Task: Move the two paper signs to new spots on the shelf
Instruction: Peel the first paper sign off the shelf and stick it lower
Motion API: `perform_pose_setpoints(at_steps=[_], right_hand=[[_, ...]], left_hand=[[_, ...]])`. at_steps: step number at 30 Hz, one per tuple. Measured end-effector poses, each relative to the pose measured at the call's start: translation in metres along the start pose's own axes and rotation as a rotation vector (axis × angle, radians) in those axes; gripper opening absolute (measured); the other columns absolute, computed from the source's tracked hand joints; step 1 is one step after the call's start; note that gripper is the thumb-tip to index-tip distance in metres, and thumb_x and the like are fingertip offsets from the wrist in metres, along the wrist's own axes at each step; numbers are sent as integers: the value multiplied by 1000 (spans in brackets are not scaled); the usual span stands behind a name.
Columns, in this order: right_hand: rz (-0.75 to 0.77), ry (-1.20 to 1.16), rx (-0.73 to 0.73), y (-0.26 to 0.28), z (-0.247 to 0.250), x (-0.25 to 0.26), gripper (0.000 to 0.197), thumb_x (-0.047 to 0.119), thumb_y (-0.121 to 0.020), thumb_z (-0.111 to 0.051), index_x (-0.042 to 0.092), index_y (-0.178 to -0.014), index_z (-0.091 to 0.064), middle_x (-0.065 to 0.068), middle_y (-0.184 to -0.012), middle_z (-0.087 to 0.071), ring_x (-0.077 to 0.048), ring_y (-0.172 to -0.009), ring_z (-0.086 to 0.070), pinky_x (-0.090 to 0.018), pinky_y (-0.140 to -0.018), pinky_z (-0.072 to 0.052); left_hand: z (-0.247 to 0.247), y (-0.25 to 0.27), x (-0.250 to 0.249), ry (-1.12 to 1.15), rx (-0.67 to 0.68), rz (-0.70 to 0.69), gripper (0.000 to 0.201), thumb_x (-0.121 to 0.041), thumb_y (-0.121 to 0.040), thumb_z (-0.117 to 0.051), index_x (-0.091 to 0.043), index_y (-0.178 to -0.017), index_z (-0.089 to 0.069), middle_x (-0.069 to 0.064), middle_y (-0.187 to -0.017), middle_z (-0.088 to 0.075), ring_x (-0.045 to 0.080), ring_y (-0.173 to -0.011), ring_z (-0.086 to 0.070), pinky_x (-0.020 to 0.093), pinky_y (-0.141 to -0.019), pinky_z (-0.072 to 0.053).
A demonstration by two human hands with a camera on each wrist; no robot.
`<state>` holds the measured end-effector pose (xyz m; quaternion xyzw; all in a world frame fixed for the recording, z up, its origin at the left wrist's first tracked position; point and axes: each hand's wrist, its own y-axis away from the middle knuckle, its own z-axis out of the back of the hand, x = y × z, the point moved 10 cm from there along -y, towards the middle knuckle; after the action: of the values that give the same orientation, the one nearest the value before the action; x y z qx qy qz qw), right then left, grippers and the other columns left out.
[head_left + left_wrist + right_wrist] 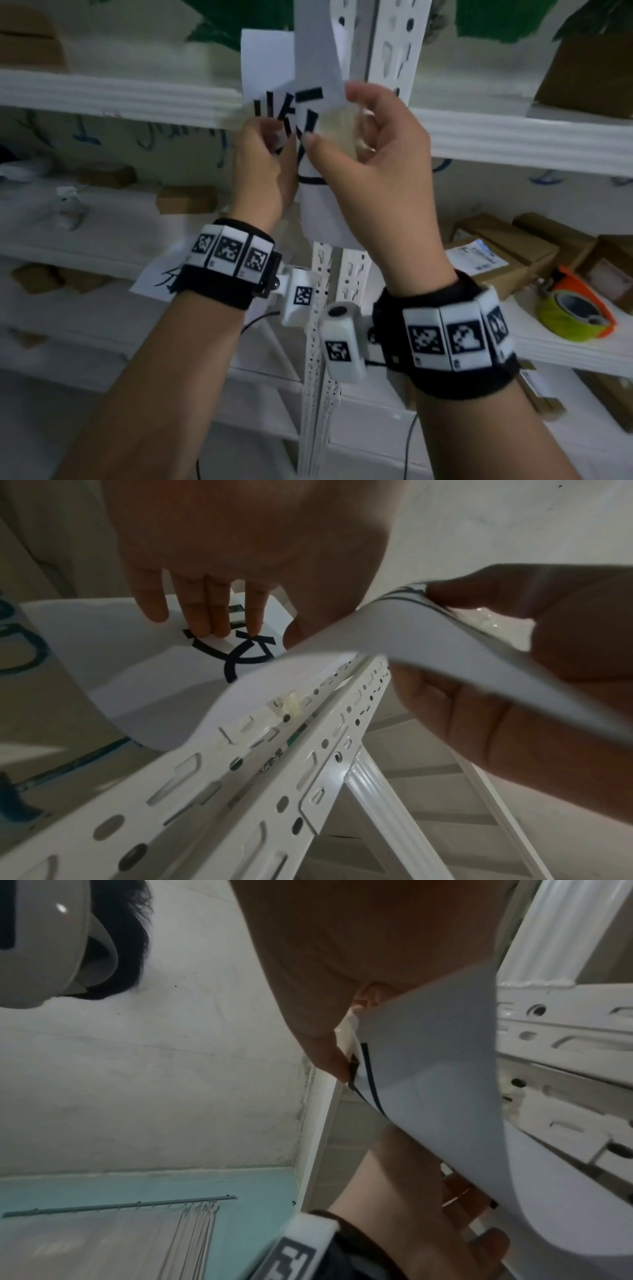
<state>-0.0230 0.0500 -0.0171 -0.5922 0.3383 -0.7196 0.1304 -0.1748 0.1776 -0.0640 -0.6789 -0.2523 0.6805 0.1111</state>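
- The sign [317, 68] is a thin white sheet hanging in front of the shelf post [390, 41], at the level of the upper shelf rail [120, 94]. It is bent and curled between both hands.
- The left hand [263, 164] holds the sign's left side; in the left wrist view its straight fingers [219, 615] lie along the printed face with the thumb behind, so it reads as a light pinch.
- The right hand [370, 147] pinches the sign's right edge between thumb and curled fingers, together with a clear, shiny piece that looks like tape [337, 128].
- Handling, as a judgement: the sheet is very light and limp, creases and tears easily, and any tape on it will cling to skin or fold onto the paper. It is best held near two edges and kept slightly taut, with the sticky part away from the print.
- Writing: bold black strokes, seemingly Chinese characters, cross the sign's middle; folds and fingers cover too much to read them.
- A second sign [157, 277] lies on the lower left shelf with blue handwriting, unreadable here.
- A tape dispenser [575, 308] with a yellow roll sits on the right shelf near cardboard boxes [507, 246]; their printed labels are too small to read.
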Motion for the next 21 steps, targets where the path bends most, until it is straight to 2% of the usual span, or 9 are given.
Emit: perform_pose_setpoints(at_steps=[3,5,7,9,11,14,17,19,21], right_hand=[[30,46,-24,-4,-8,4,51,17,-92,-78,14,-139,-59,-2,-104,-76,-12,-87,-78,-39,-78,-67],[46,56,-52,-4,-11,5,52,17,-93,-77,16,-140,-56,-6,-96,-73,-16,-81,-75,-39,-72,-65],[47,58,-69,-4,-15,4,52,18,-93,-76,18,-140,-55,-9,-84,-65,-13,-72,-65,-33,-65,-58],[25,25,-73,-3,-18,1,53,19,-92,-77,20,-140,-54,-9,-88,-67,-13,-78,-66,-34,-73,-61],[-17,-67,-78,-3,-21,-4,53,17,-92,-78,20,-140,-55,-12,-105,-76,-21,-93,-77,-46,-86,-66],[-88,-217,-65,-3,-26,-11,50,15,-93,-78,18,-138,-57,-14,-116,-77,-26,-102,-80,-53,-93,-65],[-133,-341,-29,-2,-33,-14,45,12,-96,-73,13,-138,-58,-22,-115,-77,-25,-102,-80,-54,-99,-63],[-134,-391,-18,-1,-37,-11,44,9,-98,-71,14,-140,-57,-35,-114,-70,-26,-95,-74,-58,-102,-59],[-121,-430,3,1,-41,-6,48,5,-100,-69,13,-144,-53,-43,-117,-63,-39,-93,-71,-57,-103,-57]], left_hand=[[1,1,-4,26,28,-4,54,-55,-75,-64,-17,-114,-64,12,-119,-73,33,-112,-72,58,-99,-59],[5,6,-14,22,34,-28,37,-50,-79,-63,-26,-106,-66,8,-116,-75,29,-111,-73,58,-99,-59],[9,11,-27,18,33,-67,23,-44,-85,-64,-30,-103,-67,3,-112,-77,24,-109,-74,55,-99,-60],[13,14,-40,36,47,-134,15,-32,-96,-63,-22,-105,-69,5,-109,-77,24,-106,-75,54,-98,-60],[16,19,-53,94,71,-196,16,-24,-105,-57,-15,-102,-70,8,-102,-77,25,-100,-75,50,-96,-62],[21,30,-76,95,104,-308,28,-19,-112,-50,-16,-87,-64,-5,-81,-69,12,-81,-70,31,-79,-59],[21,38,-86,77,144,-364,27,-17,-114,-47,-16,-93,-63,-13,-78,-67,0,-76,-65,19,-74,-53],[23,40,-89,66,149,-386,23,-15,-114,-47,-15,-98,-64,-17,-76,-66,-6,-75,-63,13,-73,-49],[27,41,-91,55,143,-398,20,-14,-113,-49,-14,-101,-64,-19,-77,-66,-7,-76,-62,12,-74,-48]])
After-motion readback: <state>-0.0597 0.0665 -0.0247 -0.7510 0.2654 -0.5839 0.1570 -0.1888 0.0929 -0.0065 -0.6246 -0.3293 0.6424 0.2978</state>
